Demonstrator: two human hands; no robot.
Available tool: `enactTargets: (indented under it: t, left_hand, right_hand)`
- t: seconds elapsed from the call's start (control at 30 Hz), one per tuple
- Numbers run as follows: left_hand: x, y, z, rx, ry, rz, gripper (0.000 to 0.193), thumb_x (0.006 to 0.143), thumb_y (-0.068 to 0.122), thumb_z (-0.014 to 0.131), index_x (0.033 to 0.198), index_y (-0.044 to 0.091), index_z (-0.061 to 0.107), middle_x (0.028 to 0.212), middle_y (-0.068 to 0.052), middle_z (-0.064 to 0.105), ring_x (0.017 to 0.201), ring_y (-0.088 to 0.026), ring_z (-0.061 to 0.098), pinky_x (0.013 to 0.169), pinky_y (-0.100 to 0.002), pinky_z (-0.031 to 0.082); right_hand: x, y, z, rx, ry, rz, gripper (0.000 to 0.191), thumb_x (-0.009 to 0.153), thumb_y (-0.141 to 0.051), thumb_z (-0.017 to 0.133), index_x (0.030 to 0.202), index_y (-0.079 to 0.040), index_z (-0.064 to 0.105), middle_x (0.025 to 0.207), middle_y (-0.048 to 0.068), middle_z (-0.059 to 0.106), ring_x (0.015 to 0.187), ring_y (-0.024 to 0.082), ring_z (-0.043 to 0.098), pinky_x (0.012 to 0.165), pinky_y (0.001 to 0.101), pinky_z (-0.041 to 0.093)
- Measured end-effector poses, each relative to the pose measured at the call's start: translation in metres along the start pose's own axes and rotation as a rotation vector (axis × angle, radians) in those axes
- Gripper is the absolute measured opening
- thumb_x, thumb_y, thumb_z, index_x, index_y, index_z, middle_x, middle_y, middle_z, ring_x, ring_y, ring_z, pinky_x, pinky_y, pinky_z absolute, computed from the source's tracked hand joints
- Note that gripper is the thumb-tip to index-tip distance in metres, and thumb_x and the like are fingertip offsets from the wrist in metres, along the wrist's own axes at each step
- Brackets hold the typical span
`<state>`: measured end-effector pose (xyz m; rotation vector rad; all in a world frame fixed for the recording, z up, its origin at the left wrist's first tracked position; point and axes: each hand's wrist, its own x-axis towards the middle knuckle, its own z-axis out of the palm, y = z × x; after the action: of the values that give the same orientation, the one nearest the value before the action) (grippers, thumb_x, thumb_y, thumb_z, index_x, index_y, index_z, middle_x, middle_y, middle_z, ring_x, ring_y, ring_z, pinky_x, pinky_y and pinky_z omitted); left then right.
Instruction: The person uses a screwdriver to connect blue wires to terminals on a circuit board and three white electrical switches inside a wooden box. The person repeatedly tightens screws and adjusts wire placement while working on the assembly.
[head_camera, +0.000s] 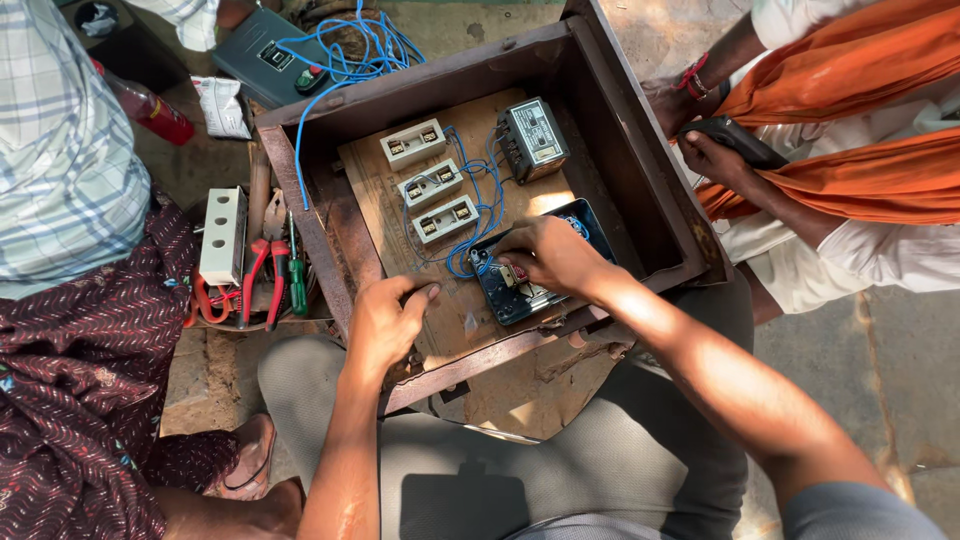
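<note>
A rusty metal box (640, 190) lies open with a brown board (375, 190) inside. On the board sit three white fuse holders (430, 182), a grey switch unit (533, 138) and an open black unit (515, 295), joined by blue wires (480, 205). My right hand (548, 255) rests on the black unit, fingers pinched at a small part inside it; what they grip is hidden. My left hand (385, 325) lies on the board's front edge, fingers curled over the box rim.
Red-handled pliers (252, 280), a green screwdriver (297, 275) and a white block (223, 235) lie left of the box. A dark box with a red button (270, 60) sits behind. A person in orange (840, 150) holds a dark object (735, 140) at right; another person (70, 200) sits at left.
</note>
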<state>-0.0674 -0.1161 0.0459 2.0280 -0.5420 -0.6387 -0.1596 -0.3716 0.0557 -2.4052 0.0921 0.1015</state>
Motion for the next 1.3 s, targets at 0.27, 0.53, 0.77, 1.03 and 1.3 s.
enactTargets:
  t: [0.27, 0.53, 0.77, 1.03, 1.3]
  left_hand:
    - [0.004, -0.011, 0.025, -0.294, 0.230, -0.031, 0.023, 0.093, 0.010, 0.067, 0.112, 0.002, 0.077, 0.088, -0.009, 0.080, 0.079, -0.013, 0.078, 0.072, -0.026, 0.059]
    - [-0.006, -0.011, 0.032, -0.521, 0.286, -0.025, 0.024, 0.095, 0.007, 0.068, 0.115, -0.003, 0.075, 0.092, -0.012, 0.079, 0.080, -0.015, 0.076, 0.073, -0.025, 0.060]
    - [-0.008, -0.021, 0.040, -0.606, 0.224, 0.011, 0.026, 0.095, 0.007, 0.069, 0.118, -0.005, 0.073, 0.092, -0.012, 0.078, 0.080, -0.014, 0.076, 0.073, -0.024, 0.061]
    - [-0.015, -0.007, 0.030, -0.152, -0.031, -0.013, 0.024, 0.094, 0.020, 0.077, 0.089, -0.003, 0.080, 0.071, -0.013, 0.074, 0.063, -0.015, 0.061, 0.057, -0.031, 0.047]
    - [-0.030, 0.032, 0.025, -0.216, -0.125, 0.092, 0.020, 0.090, 0.019, 0.070, 0.094, 0.001, 0.076, 0.071, -0.009, 0.073, 0.061, -0.010, 0.068, 0.056, -0.030, 0.052]
  right_hand:
    - [-0.009, -0.016, 0.003, 0.034, -0.007, 0.196, 0.030, 0.080, -0.026, 0.083, 0.103, -0.006, 0.080, 0.095, 0.015, 0.079, 0.081, 0.025, 0.077, 0.076, 0.0344, 0.059]
    - [-0.052, -0.043, 0.035, 0.115, 0.373, 0.052, 0.027, 0.084, -0.024, 0.084, 0.101, -0.004, 0.080, 0.093, 0.013, 0.079, 0.081, 0.022, 0.077, 0.069, 0.0325, 0.059]
    - [-0.051, -0.047, 0.044, 0.054, 0.498, -0.046, 0.019, 0.086, -0.018, 0.082, 0.097, -0.003, 0.079, 0.091, 0.013, 0.078, 0.081, 0.024, 0.076, 0.071, 0.0336, 0.058]
    - [-0.058, -0.049, 0.033, 0.032, 0.428, -0.215, 0.010, 0.086, -0.008, 0.078, 0.089, -0.003, 0.071, 0.083, 0.010, 0.070, 0.078, 0.025, 0.068, 0.068, 0.0349, 0.054]
    - [-0.081, -0.063, 0.018, -0.283, 0.353, -0.383, 0.036, 0.079, -0.010, 0.075, 0.112, 0.000, 0.064, 0.099, 0.013, 0.067, 0.088, 0.029, 0.065, 0.078, 0.0384, 0.055]
